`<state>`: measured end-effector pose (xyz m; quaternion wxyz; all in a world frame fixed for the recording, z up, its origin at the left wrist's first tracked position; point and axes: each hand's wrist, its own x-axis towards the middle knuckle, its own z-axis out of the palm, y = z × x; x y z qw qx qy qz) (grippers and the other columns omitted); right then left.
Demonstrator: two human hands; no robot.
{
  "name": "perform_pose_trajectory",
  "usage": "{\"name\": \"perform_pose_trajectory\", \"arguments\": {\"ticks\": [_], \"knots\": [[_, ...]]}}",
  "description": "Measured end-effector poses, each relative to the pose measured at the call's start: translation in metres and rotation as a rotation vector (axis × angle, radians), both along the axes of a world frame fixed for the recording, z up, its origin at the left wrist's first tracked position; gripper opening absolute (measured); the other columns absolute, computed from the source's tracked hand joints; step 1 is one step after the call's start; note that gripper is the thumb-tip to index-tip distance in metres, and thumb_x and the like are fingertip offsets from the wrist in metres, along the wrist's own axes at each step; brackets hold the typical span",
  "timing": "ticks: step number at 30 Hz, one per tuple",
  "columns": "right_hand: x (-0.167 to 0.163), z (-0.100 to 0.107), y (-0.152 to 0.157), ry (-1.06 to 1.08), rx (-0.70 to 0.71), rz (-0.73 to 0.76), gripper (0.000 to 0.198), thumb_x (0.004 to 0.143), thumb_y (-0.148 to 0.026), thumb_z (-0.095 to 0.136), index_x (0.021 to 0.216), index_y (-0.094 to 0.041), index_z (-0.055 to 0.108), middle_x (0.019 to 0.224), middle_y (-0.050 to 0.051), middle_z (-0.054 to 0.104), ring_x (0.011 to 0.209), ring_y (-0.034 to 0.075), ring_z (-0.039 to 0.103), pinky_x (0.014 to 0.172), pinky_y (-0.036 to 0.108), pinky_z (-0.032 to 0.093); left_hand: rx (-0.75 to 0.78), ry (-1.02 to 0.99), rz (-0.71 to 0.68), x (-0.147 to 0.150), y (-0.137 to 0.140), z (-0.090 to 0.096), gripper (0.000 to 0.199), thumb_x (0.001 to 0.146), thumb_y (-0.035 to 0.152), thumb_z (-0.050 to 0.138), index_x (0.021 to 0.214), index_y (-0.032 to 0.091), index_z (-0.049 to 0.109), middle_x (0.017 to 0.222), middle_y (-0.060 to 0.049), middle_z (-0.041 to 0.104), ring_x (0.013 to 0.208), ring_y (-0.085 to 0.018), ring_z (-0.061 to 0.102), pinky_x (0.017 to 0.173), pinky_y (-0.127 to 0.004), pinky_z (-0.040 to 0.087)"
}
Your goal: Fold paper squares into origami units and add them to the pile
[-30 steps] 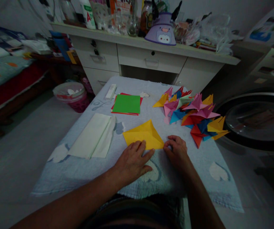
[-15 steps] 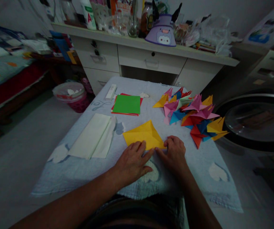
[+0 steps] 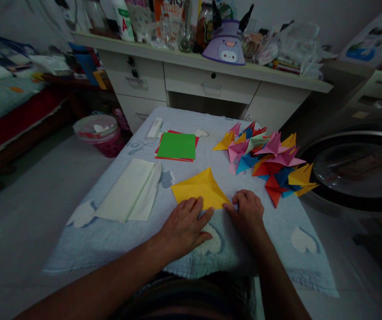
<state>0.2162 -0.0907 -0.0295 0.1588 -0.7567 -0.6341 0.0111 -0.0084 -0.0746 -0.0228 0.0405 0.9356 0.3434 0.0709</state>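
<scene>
Step in hand looked like creasing: yellow paper [image 3: 200,190], already folded into a flat kite-like shape with raised diagonal flaps, lay on the near-centre of the surface [image 3: 260,231].

Left hand [image 3: 181,226] lay flat, palm down, fingers [image 3: 194,208] together and pressing the near edge of the yellow paper. It gripped nothing, just pinned the sheet. Right hand [image 3: 248,213] sat just right of the paper's near-right corner, fingers curled in with the tips on or at that corner. I couldn't tell whether they pinched the edge or only pressed it.

My read: the fold was partway done. Next move would need the left hand to keep the sheet from sliding on the cloth while the right ran along the edge to sharpen the crease. The soft cloth gives underneath, so firm pressure would be needed.

Materials:
- Yellow paper: thin, matte, crisp edges.
- Surface cover: pale blue towel-like cloth, nubby, with white printed shapes.
- Folded paper pile [image 3: 269,162] far-right: pointed units in pink, blue, red, orange and yellow, loosely heaped.
- Green sheet [image 3: 177,145] lay flat and square on top of red sheets, far-centre.
- White folded cloth [image 3: 129,189] to the left: soft, oblong.
</scene>
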Motion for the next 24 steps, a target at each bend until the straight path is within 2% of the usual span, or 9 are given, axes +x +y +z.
{"name": "perform_pose_trajectory", "arguments": {"ticks": [8,12,16,18,21,24], "knots": [[0.004,0.001,0.003,0.013,-0.033,-0.042,0.011,0.083,-0.032,0.062,0.083,-0.021,0.06,0.109,0.008,0.058,0.103,0.028,0.049,0.088,0.044,0.037,-0.007,-0.001,-0.002,0.0,0.001,-0.003,0.067,0.084,0.058,0.058,0.141,0.029,0.04,0.139,-0.014,0.043,0.124,-0.033,0.042,0.101,-0.046,0.037],[0.015,0.001,0.005,0.176,-0.047,-0.061,0.013,0.085,-0.033,0.054,0.083,-0.021,0.061,0.109,0.009,0.06,0.104,0.029,0.05,0.09,0.046,0.037,0.004,-0.012,-0.011,0.0,0.001,-0.002,0.066,0.084,0.058,0.058,0.141,0.027,0.04,0.138,-0.015,0.043,0.123,-0.033,0.042,0.1,-0.045,0.038],[0.022,0.008,-0.002,0.509,0.157,-0.103,0.023,0.091,-0.034,0.042,0.095,-0.019,0.058,0.099,0.009,0.062,0.096,0.024,0.056,0.089,0.042,0.043,0.016,-0.014,-0.016,0.0,0.001,-0.001,0.067,0.084,0.058,0.058,0.14,0.027,0.041,0.137,-0.016,0.043,0.122,-0.033,0.043,0.099,-0.046,0.039],[0.016,0.015,-0.008,0.621,0.248,-0.086,0.019,0.09,-0.03,0.043,0.1,-0.02,0.057,0.1,0.008,0.062,0.095,0.022,0.058,0.087,0.039,0.046,0.014,-0.016,-0.017,0.0,0.001,-0.001,0.066,0.084,0.058,0.058,0.14,0.027,0.041,0.137,-0.016,0.043,0.122,-0.033,0.043,0.099,-0.046,0.039],[-0.004,0.022,-0.017,0.655,0.236,0.224,0.021,0.089,-0.018,0.041,0.099,-0.022,0.059,0.101,0.005,0.064,0.099,0.019,0.059,0.09,0.035,0.047,0.008,-0.026,-0.012,0.0,0.001,-0.001,0.065,0.084,0.057,0.059,0.14,0.028,0.041,0.137,-0.015,0.042,0.122,-0.033,0.043,0.1,-0.046,0.039],[-0.023,0.018,-0.021,0.633,0.184,0.499,0.033,0.084,-0.007,0.04,0.106,-0.024,0.059,0.107,0.005,0.065,0.102,0.018,0.06,0.092,0.034,0.048,0.002,-0.034,-0.003,0.001,0.001,-0.001,0.068,0.083,0.056,0.06,0.141,0.028,0.039,0.138,-0.013,0.042,0.123,-0.032,0.042,0.101,-0.046,0.039]]}}
